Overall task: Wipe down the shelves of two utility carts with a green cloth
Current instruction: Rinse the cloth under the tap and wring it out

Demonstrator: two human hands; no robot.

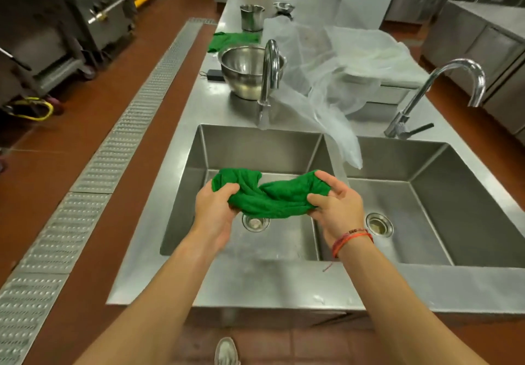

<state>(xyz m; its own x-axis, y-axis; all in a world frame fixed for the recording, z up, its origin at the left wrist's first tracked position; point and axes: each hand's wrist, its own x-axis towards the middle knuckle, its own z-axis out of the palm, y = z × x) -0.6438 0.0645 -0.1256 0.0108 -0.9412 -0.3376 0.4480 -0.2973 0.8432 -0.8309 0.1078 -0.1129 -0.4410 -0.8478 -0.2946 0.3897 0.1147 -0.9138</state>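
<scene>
A bunched green cloth (270,195) stretches between both hands over the left basin of a steel double sink (187,188). My left hand (214,212) grips its left end with the fingers curled into the fabric. My right hand (332,207) pinches its right end between thumb and fingers. The cloth hangs above the left drain (255,222). A second green cloth (231,41) lies flat on the counter far behind the sink. No utility cart shelf shows clearly in this view.
Two curved taps (271,71) (451,80) rise behind the basins. A steel bowl (247,73), a steel pot (252,17) and a sheet of clear plastic (335,63) sit on the counter. A floor drain grate (119,148) runs along the left. Wheeled steel equipment (56,37) stands far left.
</scene>
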